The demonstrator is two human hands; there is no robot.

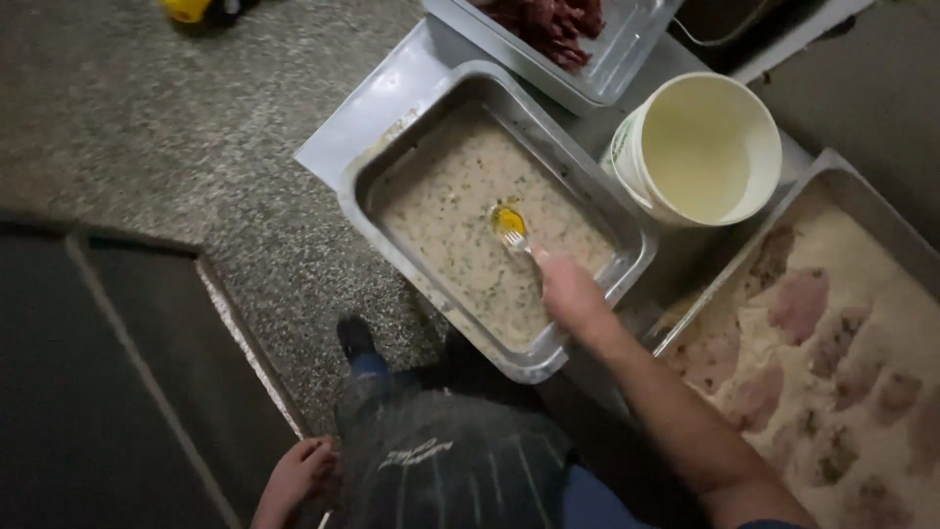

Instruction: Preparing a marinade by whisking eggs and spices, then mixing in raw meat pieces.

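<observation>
My right hand (573, 294) reaches over a steel pan (392, 157) of pale speckled batter (460, 216) and grips a fork (516, 238). The fork's tines rest in the batter at a yellow yolk-like blob (507, 219). My left hand (299, 475) hangs low at my side beside my dark striped apron, fingers curled, holding nothing that I can see.
A white bucket (700, 147) with pale liquid stands right of the batter pan. A pan of flour with several breaded meat pieces (832, 353) lies far right. A clear tray of red meat (558, 24) sits at the top. Speckled floor lies to the left.
</observation>
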